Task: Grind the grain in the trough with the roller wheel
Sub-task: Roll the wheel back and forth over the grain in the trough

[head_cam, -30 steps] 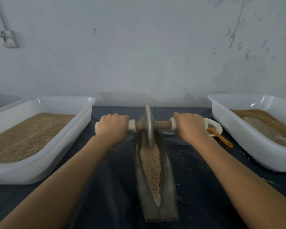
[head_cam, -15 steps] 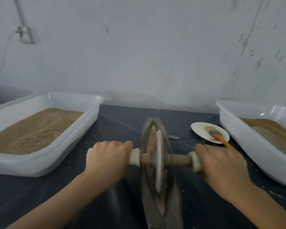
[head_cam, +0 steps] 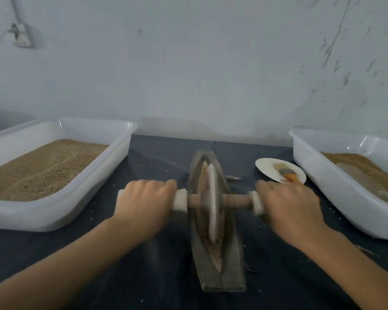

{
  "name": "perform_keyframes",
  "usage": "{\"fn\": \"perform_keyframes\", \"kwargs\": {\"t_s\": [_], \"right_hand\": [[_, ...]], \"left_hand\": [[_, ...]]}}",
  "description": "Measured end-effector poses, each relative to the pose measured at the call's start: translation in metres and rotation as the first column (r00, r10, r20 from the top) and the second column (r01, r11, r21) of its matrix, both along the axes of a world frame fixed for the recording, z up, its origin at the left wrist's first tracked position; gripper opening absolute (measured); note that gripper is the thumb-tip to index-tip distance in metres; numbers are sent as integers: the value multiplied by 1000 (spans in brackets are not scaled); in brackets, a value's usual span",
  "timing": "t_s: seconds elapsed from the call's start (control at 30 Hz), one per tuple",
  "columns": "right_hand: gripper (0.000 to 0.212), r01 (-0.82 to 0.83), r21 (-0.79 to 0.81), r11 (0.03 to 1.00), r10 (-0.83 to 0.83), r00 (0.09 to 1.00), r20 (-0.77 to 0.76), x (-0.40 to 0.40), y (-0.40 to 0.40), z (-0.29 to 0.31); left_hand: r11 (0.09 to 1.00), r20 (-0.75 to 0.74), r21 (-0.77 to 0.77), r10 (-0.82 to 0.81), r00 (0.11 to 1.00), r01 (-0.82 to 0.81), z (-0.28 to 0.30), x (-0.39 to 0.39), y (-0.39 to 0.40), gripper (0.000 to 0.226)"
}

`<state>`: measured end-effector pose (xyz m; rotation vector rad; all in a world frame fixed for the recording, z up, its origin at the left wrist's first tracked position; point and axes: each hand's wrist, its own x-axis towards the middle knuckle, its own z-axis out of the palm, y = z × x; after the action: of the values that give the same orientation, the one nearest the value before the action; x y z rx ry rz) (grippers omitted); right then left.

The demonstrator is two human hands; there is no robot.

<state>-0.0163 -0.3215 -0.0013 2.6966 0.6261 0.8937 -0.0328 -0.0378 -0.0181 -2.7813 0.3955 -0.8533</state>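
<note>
A boat-shaped grey trough (head_cam: 227, 271) lies lengthwise on the dark table, with tan grain (head_cam: 203, 175) along its groove. A pale roller wheel (head_cam: 212, 202) stands on edge in the groove near the trough's middle, on a wooden axle (head_cam: 235, 200) with white end caps. My left hand (head_cam: 147, 203) grips the left handle, and my right hand (head_cam: 288, 208) grips the right handle. Both handles are hidden inside my fists. The grain under the wheel is hidden.
A white tub (head_cam: 61, 211) of tan grain stands at the left. Another white tub (head_cam: 336, 191) with grain and a pale scoop stands at the right. A small plate (head_cam: 268, 167) with an orange-handled brush (head_cam: 290, 175) lies behind my right hand. A wall rises just beyond.
The wheel was at the trough's far end a second ago. Both hands pulled it toward me to the middle, and it has stayed near there since.
</note>
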Motion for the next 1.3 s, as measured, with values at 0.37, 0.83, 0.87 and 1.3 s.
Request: {"fn": "perform_keyframes", "kwargs": {"t_s": [0.37,0.83,0.87,1.3], "right_hand": [[26,155,19,988,-154,985,-77,66,9,-6],[55,-36,64,997,40,998,-58,-23,-11,3],[53,-22,69,997,30,993,-111,-25,-15,-2],[38,169,47,984,-167,985,-44,105,26,0]], "left_hand": [[994,-85,-32,105,991,-108,7,68,-2,22],[975,66,-76,-203,977,208,12,-47,2,61],[979,36,-64,-193,980,195,14,-50,2,61],[975,-87,-121,178,980,-188,12,90,-9,23]]}}
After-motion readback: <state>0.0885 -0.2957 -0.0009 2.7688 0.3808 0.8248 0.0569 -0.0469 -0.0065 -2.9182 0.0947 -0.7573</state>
